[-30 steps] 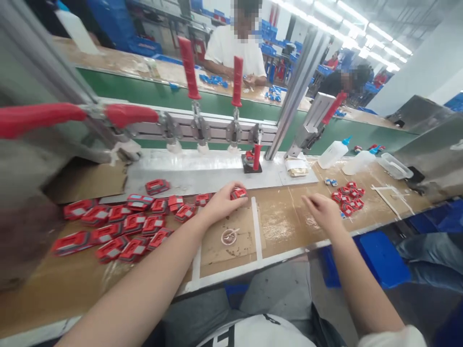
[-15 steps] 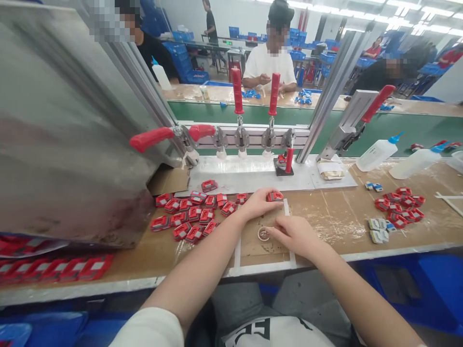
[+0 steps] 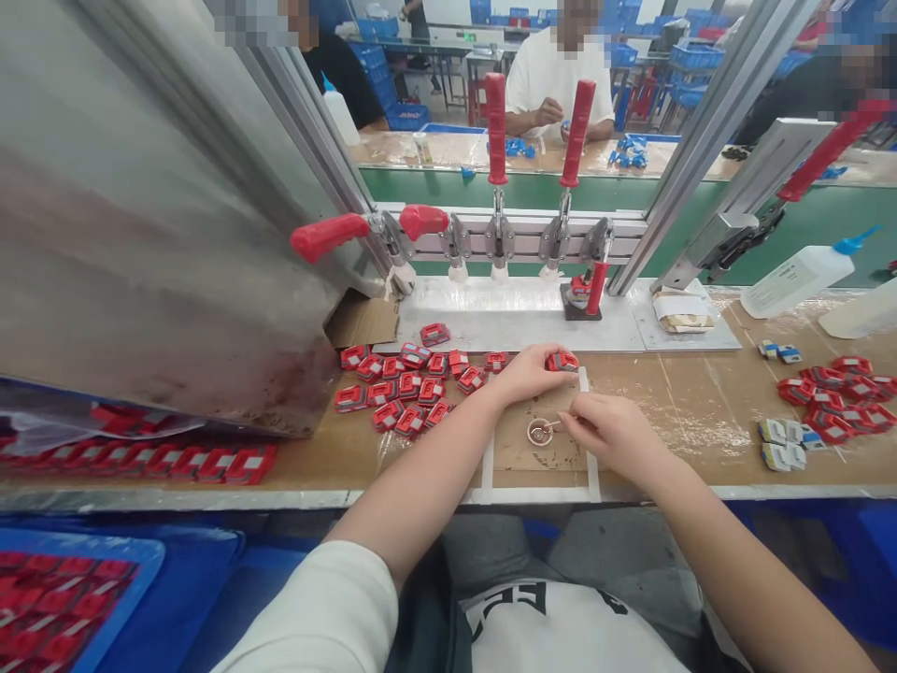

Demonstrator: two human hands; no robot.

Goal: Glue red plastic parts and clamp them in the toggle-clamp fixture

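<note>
My left hand (image 3: 529,376) is closed on a small red and grey plastic part (image 3: 562,362), held just over the bench at the top of a white-taped square. My right hand (image 3: 608,432) pinches a thin stick (image 3: 556,424). The stick's far end reaches into a small round dish (image 3: 531,437), which seems to hold a little liquid. To the left of my left forearm, several similar red parts (image 3: 410,384) lie loosely together. Fingers hide some of the held part.
Toggle clamps with red handles (image 3: 496,131) stand on a metal frame behind my hands. One clamp bears down on a red part in a black block (image 3: 583,306). Squeeze bottles (image 3: 799,280) and another red heap (image 3: 833,397) are at right. A metal housing (image 3: 175,234) rises at left.
The camera view has tilted down and turned left. Between my right fingers and the dish, the thin stick now shows. My left hand still holds the red part.
</note>
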